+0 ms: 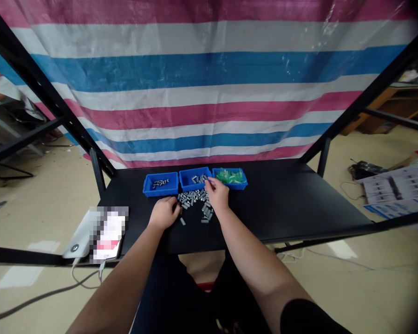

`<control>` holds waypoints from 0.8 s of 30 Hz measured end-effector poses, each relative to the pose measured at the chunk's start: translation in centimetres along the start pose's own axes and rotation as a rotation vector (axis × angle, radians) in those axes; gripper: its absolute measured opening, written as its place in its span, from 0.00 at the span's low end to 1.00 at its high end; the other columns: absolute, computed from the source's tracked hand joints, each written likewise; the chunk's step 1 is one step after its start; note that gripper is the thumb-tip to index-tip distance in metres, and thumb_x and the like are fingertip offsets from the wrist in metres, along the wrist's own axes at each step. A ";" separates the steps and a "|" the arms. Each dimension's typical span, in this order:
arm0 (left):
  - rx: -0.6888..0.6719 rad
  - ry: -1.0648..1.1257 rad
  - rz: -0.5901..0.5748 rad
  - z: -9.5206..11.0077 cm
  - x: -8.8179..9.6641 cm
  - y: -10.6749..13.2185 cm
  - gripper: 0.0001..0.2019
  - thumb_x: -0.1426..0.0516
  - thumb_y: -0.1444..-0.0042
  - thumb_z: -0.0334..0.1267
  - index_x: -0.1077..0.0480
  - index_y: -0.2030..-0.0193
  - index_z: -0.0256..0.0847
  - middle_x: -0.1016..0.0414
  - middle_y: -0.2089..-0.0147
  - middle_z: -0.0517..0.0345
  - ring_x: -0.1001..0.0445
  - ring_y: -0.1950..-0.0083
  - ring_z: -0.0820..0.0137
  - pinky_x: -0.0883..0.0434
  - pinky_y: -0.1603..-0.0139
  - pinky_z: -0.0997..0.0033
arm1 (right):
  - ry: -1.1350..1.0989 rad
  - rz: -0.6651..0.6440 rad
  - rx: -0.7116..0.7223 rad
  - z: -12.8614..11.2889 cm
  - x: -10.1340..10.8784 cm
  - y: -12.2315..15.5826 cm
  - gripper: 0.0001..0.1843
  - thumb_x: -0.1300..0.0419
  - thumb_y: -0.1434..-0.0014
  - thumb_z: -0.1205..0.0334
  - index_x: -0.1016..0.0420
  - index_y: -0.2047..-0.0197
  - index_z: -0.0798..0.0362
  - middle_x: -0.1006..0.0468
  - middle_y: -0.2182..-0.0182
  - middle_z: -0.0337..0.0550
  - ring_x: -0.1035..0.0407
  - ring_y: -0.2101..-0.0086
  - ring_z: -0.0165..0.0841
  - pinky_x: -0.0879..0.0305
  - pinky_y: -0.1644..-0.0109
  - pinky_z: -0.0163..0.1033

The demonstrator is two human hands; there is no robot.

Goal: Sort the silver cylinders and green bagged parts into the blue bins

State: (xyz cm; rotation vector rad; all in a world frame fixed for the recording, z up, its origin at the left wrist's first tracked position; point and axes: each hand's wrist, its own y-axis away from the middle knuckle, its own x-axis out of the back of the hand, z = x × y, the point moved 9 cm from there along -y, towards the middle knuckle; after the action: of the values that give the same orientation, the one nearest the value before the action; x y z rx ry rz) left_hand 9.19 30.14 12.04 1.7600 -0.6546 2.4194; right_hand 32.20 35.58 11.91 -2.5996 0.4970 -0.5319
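Observation:
My right hand [218, 192] is over the front edge of the middle blue bin [184, 187], thumb and fingers pinched on what looks like a small metal cylinder. Several similar pieces lie inside that bin. At the left edge of a loose pile of small metal cylinders [191, 197], my left hand [164, 213] rests on the table with its fingers curled; whatever they hold is hidden. A single cylinder [183, 221] lies just in front of the pile. Others [206, 211] are spread below my right hand.
The left blue bin [148, 191] holds small metal parts, and the right blue bin [242, 186] has green and clear pieces. A white power bank [78, 239] and a blurred phone [107, 236] with cables lie on the black table [282, 199]. Striped sheeting [209, 111] hangs behind.

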 end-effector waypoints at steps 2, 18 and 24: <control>0.000 0.002 0.002 0.0 0.1 0.0 0.11 0.49 0.36 0.40 0.34 0.70 0.44 0.25 0.67 0.54 0.26 0.63 0.64 0.37 0.61 0.65 | 0.038 -0.004 0.031 -0.5 0.3 0.2 0.17 0.42 0.35 0.50 0.19 0.53 0.52 0.17 0.65 0.45 0.22 0.67 0.38 0.25 0.57 0.42; 0.006 0.025 -0.003 0.0 0.1 0.0 0.10 0.48 0.36 0.39 0.33 0.69 0.43 0.25 0.67 0.53 0.26 0.63 0.64 0.35 0.60 0.66 | 0.363 -0.574 0.355 -5.1 -3.6 4.3 0.14 0.31 0.46 0.64 0.16 0.56 0.41 0.29 0.56 0.42 0.39 0.52 0.41 0.42 0.45 0.48; 0.008 0.015 -0.004 0.0 0.1 0.0 0.11 0.49 0.36 0.40 0.33 0.69 0.43 0.26 0.68 0.53 0.26 0.63 0.63 0.36 0.60 0.65 | 0.377 -0.658 0.373 -4.9 -4.2 4.6 0.12 0.32 0.42 0.64 0.16 0.56 0.38 0.30 0.55 0.42 0.40 0.53 0.40 0.42 0.46 0.48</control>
State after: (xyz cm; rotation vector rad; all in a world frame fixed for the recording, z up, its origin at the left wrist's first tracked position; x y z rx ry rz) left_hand 9.20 30.16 12.11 1.7431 -0.6400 2.4340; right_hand 25.25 31.87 12.53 -2.2554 -0.3520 -1.2081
